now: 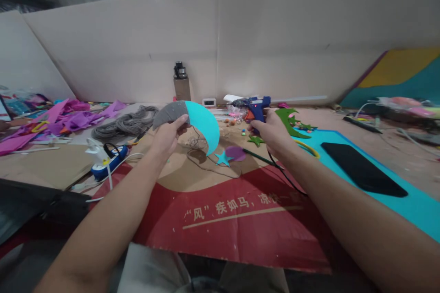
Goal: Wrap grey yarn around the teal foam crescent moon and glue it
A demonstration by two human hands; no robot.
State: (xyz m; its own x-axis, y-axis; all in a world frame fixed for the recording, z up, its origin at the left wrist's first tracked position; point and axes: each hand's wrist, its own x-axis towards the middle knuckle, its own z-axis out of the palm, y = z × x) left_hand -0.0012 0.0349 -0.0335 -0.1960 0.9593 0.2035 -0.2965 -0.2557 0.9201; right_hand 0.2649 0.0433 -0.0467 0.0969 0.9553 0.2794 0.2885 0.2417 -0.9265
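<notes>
My left hand pinches a bright blue crescent near its upper left, thumb on the front face. Grey yarn covers the crescent's left part in close wraps, and a loose strand trails across the cardboard below. In my right hand is a dark blue hot glue gun, its nozzle pointing left and a small red light showing. The nozzle is apart from the crescent. Under the crescent's lower tip lie a blue star and a purple disc. A dark green pencil-like stick lies beside them.
Red-and-brown cardboard covers the table before me. To the left are a grey yarn skein, purple scraps and a blue power strip. Rightward lie a green crescent and a black phone. A bottle stands behind.
</notes>
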